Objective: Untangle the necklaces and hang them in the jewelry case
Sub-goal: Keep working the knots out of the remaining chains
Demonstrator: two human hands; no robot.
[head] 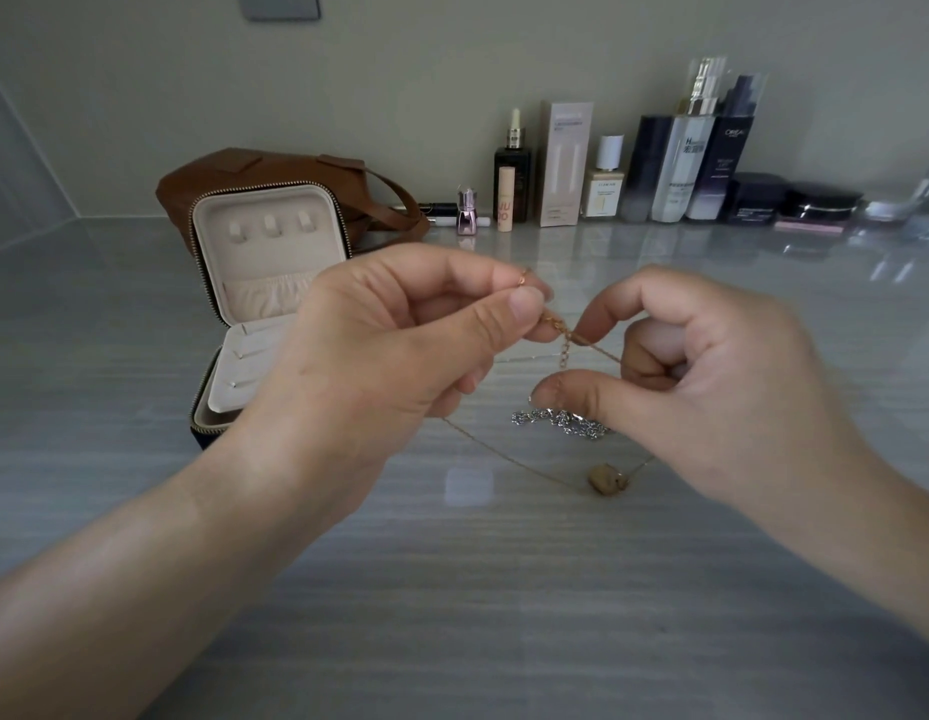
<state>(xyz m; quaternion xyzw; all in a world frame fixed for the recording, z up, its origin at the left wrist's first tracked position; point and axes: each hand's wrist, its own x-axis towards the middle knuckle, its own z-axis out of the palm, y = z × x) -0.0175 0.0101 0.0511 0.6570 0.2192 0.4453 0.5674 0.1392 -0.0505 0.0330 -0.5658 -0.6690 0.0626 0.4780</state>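
Above a glossy grey countertop (478, 589) streaked with pale horizontal bands, two bare forearms reach in and both hands work a fine gold necklace (563, 350) held clear of the surface. The left hand (400, 345) pinches the clasp end between thumb and forefinger, while the right hand (711, 387), fingers curled, grips the thin chain just beside it; a short length of links dangles between them. The chain's loop trails down to the counter, where its small, rounded tan pendant (607, 479) lies flat. Just beyond the pendant, a chunkier silver necklace (561, 420) lies bunched in a loose heap, partly behind the right thumb. At left a square, zip-edged jewelry case (275, 257) stands open, lined in soft cream fabric: three hooks (270, 226) in the upright lid carry nothing, a gathered pocket (267, 298) sits below them, and a padded tray fills the base. Behind it slumps a brown leather bag (275, 168). Bottles (680, 168), a carton and dark jars (821, 202) line the plain beige wall (400, 70).
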